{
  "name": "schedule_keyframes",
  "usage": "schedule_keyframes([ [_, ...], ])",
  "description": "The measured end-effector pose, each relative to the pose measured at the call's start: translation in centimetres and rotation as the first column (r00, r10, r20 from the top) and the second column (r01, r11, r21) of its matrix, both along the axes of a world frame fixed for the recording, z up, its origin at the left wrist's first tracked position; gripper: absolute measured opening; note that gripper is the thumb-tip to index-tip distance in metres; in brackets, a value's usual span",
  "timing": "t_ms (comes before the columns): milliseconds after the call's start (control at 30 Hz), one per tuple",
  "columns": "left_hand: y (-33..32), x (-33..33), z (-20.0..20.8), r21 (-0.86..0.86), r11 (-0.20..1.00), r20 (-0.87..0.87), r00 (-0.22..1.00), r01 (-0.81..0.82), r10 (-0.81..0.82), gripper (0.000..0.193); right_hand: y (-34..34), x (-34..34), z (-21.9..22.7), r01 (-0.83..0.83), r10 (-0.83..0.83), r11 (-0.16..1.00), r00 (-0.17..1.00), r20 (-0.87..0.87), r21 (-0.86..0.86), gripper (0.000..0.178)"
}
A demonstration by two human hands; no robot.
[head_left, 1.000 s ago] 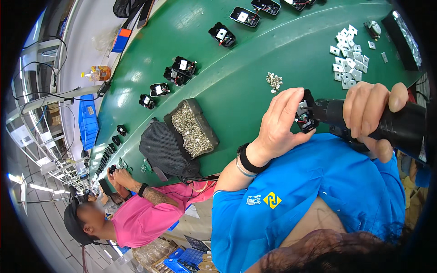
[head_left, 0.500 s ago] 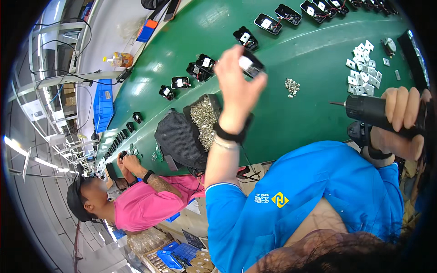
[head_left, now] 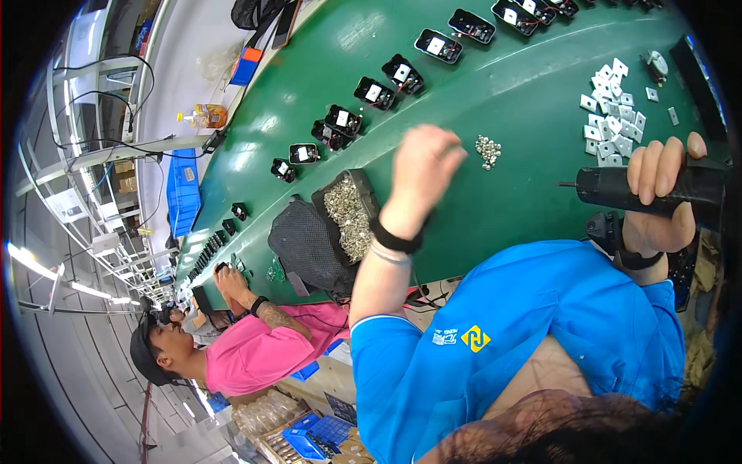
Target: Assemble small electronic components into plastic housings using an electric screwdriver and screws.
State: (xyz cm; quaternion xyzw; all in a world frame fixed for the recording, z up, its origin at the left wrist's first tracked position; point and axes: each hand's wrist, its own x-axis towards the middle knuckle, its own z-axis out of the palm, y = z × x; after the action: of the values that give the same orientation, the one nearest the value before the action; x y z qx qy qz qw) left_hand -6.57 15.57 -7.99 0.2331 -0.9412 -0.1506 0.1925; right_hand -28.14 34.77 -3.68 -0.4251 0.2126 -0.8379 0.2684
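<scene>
My left hand (head_left: pixel 425 168) hovers over the green work surface (head_left: pixel 495 205) with its fingers curled in, and nothing shows in them. Close by on its right lies a small pile of metal screws (head_left: pixel 488 151). Gripped in my right hand (head_left: pixel 657 182) is a black electric screwdriver (head_left: pixel 618 188), its thin bit pointing left. Beyond my left hand, a black plastic housing (head_left: pixel 376 93) with a white square plate inside stands in a row of similar housings (head_left: pixel 438 47). Loose white square plates (head_left: pixel 616 124) are heaped beyond the screwdriver.
A black bin full of small metal parts (head_left: pixel 348 215) and a black mesh bag (head_left: pixel 305 243) sit left of my left forearm. A co-worker in a pink shirt (head_left: pixel 270 352) handles a small dark part farther left. Blue bins (head_left: pixel 184 189) line the far edge.
My left hand has let go of a black housing, which now stands in the row, and has drawn back nearer me with its fingers curled. The screwdriver has shifted slightly.
</scene>
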Motion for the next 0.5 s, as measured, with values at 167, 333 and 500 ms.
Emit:
schedule_keyframes([
  [167,3.8,-0.6,-2.0,0.270,0.963,-0.012,1.000,0.021,-0.018,0.017,-1.0,0.8,0.6,-0.068,0.067,0.997,0.998,0.016,0.026,0.053],
  [333,3.0,-0.9,-2.8,0.233,0.972,0.122,0.991,0.025,-0.054,0.013,-1.0,1.2,0.7,-0.058,0.058,0.998,0.998,-0.008,0.033,0.053],
  [500,3.5,-0.4,-2.3,0.322,0.946,0.043,0.999,-0.030,0.017,0.008,-0.8,1.6,1.0,-0.040,0.040,0.998,0.999,-0.007,0.046,0.052],
])
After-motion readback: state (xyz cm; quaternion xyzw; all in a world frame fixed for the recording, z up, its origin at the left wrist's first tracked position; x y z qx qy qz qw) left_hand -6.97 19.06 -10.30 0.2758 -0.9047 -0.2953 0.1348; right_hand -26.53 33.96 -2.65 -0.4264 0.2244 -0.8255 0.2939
